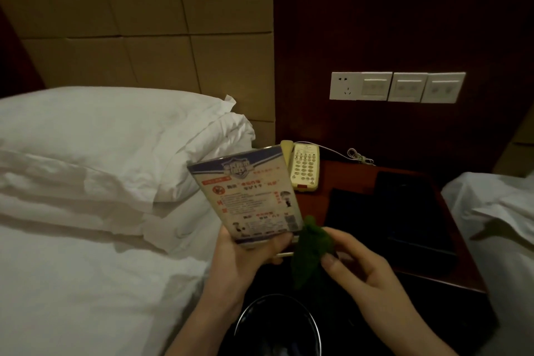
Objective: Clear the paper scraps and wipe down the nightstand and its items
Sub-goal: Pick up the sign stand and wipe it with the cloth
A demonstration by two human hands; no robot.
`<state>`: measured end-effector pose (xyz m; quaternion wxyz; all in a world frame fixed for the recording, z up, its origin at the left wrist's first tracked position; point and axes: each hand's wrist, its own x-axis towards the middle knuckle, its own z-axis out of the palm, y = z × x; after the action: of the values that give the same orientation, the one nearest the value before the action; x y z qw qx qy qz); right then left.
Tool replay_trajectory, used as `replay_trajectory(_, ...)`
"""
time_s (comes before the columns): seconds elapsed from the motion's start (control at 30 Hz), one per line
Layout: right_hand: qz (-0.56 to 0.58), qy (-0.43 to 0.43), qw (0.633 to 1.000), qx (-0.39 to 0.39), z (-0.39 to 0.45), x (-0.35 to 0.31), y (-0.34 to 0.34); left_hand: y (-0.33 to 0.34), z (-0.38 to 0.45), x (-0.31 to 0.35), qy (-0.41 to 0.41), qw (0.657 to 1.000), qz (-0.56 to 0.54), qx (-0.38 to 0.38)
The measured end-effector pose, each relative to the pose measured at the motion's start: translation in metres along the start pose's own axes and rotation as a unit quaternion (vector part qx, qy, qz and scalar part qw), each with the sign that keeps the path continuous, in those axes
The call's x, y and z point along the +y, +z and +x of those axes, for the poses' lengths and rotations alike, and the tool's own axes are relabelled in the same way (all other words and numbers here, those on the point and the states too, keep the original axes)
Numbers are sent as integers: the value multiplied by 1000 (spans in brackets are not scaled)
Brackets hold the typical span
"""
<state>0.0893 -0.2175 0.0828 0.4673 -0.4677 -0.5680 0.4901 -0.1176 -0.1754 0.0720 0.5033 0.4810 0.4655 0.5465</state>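
Dim room: tan padded headboard (144, 17), dark wood wall panel (404, 9), perhaps four white switch plates (397, 87).

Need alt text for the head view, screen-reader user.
Left hand holds a printed notice card upright while the right hand pinches a green cloth against its lower edge, above a dark red wooden nightstand carrying a cream push-button telephone.

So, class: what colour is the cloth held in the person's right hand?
Dark green cloth, seen best in the head view.

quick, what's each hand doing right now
Left hand: holds the printed notice card by its lower edge.
Right hand: pinches the green cloth against the card's lower corner.
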Motion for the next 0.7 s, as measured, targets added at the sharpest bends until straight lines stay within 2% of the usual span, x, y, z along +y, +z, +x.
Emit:
replay_trajectory(0.1, -6, -30, 999, 19, 1, -1, -6, -8, 2, 3, -30, 999, -17, -37)
replay_trajectory(0.17, 59, -26, 996, 56, 4, -2, -8, -11, 2, 3, -44, 996, -18, -80)
replay_trajectory(0.27, 53, -27, 997, 46, 4, 0, 1, -7, 1, 8, -47, 993, -42, -102)
replay_trajectory(0.43, -5, -40, 999, 35, -10, 14, 16, -4, 7, 5, -64, 992, -105, 0)
replay_trajectory(0.53, -68, -58, 996, 5, -16, 11, 26, 1, -2, -2, -85, 989, -121, -4)
replay_trajectory(0.7, -212, -112, 969, 56, -17, 2, 37, 16, -13, -15, -198, 966, -164, 5)
